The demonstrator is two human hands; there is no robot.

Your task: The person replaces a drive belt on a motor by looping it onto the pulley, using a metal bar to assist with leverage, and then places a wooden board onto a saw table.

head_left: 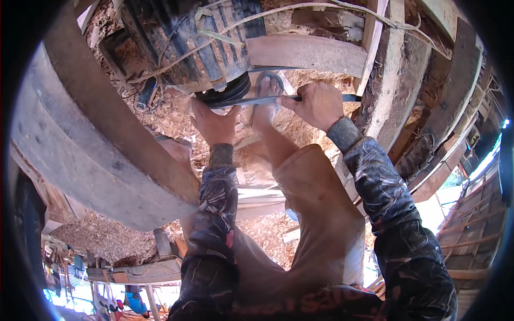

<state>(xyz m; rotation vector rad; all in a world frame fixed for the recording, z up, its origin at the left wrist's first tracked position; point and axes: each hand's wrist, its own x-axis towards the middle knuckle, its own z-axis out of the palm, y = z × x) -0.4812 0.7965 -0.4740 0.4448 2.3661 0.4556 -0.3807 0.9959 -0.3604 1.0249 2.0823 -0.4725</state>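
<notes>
A dark ribbed electric motor (201, 51) sits at the upper middle, with a black pulley (235, 89) at its near end. From the pulley a black drive belt (259, 100) runs to the right, behind a wooden upright. My left hand (215, 124) is at the pulley's near edge, thumb and fingers pressed against the belt there; part of its grip is hidden. Farther right, my right hand (319, 106) is closed around the belt, fingers curled over it. A second stretch of belt shows behind, beyond my foot (266, 99).
A large wooden beam (107, 123) fills the left side. Another beam (308, 53) lies to the right of the motor, and timber uprights (396, 69) stand at right. A pale cord (257, 13) crosses over the motor. Wood shavings (101, 235) cover the ground.
</notes>
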